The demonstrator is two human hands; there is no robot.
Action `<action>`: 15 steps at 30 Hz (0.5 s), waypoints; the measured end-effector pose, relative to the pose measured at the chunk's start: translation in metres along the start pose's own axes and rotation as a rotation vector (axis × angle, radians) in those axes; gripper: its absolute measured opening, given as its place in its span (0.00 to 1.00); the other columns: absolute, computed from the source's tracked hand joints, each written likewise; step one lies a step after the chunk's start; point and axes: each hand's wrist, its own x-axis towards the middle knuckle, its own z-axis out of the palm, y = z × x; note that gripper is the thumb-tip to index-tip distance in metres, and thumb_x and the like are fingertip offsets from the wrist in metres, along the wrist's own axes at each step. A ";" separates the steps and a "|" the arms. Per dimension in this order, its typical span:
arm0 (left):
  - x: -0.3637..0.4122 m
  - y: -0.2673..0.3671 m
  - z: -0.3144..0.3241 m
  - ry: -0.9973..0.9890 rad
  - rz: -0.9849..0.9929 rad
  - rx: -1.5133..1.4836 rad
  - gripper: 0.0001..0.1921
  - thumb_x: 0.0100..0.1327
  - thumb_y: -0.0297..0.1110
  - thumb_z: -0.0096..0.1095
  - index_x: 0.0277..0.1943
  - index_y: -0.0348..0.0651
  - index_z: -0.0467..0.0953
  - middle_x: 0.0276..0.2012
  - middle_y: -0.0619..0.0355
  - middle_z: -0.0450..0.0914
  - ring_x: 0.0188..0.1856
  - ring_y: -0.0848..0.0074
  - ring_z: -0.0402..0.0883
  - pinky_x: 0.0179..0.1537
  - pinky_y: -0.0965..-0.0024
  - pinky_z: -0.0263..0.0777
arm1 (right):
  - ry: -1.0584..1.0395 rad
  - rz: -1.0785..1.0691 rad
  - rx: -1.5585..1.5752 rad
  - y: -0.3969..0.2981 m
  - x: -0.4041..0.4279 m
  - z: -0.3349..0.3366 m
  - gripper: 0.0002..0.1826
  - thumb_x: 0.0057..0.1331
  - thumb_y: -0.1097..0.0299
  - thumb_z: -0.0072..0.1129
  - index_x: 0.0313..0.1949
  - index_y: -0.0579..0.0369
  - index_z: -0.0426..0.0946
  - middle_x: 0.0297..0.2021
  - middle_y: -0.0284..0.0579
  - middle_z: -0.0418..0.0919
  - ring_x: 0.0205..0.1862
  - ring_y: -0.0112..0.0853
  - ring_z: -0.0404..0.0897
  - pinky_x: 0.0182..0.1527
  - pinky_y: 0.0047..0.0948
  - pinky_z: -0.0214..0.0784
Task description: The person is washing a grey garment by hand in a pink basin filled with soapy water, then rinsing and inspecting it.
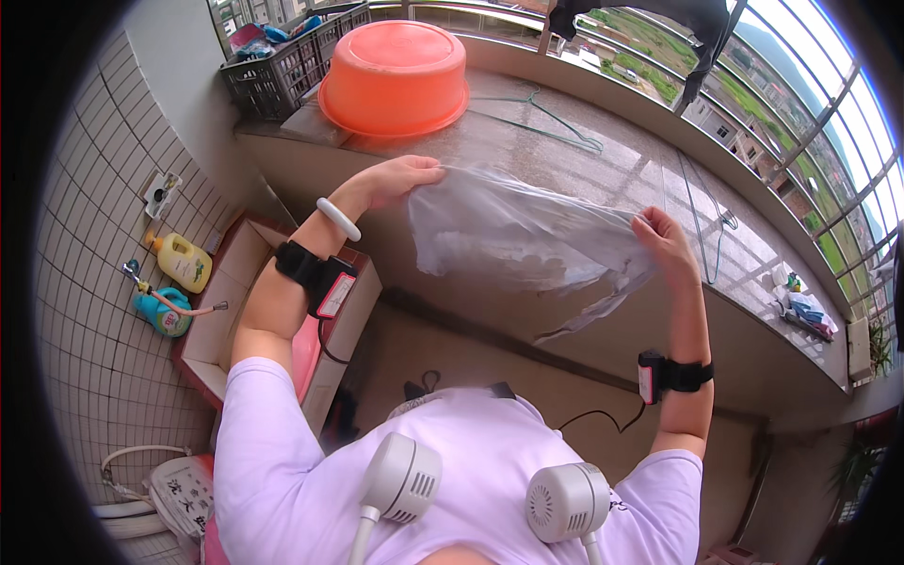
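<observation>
A thin, light grey garment or cloth hangs stretched between my two hands, its lower part blurred and ragged in outline. My left hand pinches its upper left corner, near the edge of the ledge. At the upper right end, my right hand grips the same edge between thumb and fingers. Two green wire hangers lie on the stone ledge beyond the cloth, one behind its middle, the other beyond my right hand. What kind of garment it is, I cannot tell.
An upturned orange plastic basin and a black crate stand at the ledge's left end. Small cloth items lie at its right end. To the left are a tiled sink, a yellow bottle and a teal bottle.
</observation>
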 end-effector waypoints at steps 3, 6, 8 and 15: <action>-0.015 0.026 -0.015 -0.016 0.217 -0.011 0.11 0.56 0.40 0.57 0.31 0.42 0.70 0.26 0.69 0.68 0.29 0.90 0.65 0.33 0.84 0.62 | 0.145 -0.093 0.018 -0.016 -0.008 -0.008 0.09 0.55 0.66 0.57 0.30 0.57 0.69 0.22 0.26 0.68 0.25 0.11 0.62 0.25 0.12 0.53; -0.055 0.049 -0.018 0.097 0.571 0.117 0.11 0.46 0.27 0.65 0.29 0.41 0.67 0.23 0.71 0.64 0.27 0.90 0.63 0.29 0.83 0.60 | 0.531 -0.266 -0.237 -0.038 -0.035 0.013 0.08 0.57 0.66 0.55 0.30 0.58 0.69 0.20 0.31 0.69 0.23 0.16 0.64 0.26 0.14 0.56; -0.058 0.023 0.000 0.192 0.603 0.267 0.09 0.46 0.26 0.63 0.29 0.40 0.68 0.21 0.69 0.66 0.26 0.89 0.65 0.29 0.81 0.61 | 0.959 -0.700 -0.329 -0.033 -0.043 0.053 0.05 0.57 0.70 0.52 0.30 0.56 0.68 0.19 0.38 0.71 0.22 0.25 0.70 0.25 0.23 0.61; -0.056 -0.056 -0.021 0.195 0.246 0.602 0.07 0.46 0.28 0.60 0.27 0.34 0.72 0.21 0.52 0.71 0.26 0.68 0.71 0.30 0.72 0.64 | 0.423 -0.376 -0.569 0.036 -0.055 0.073 0.06 0.54 0.69 0.54 0.28 0.53 0.67 0.19 0.43 0.72 0.23 0.40 0.73 0.28 0.32 0.64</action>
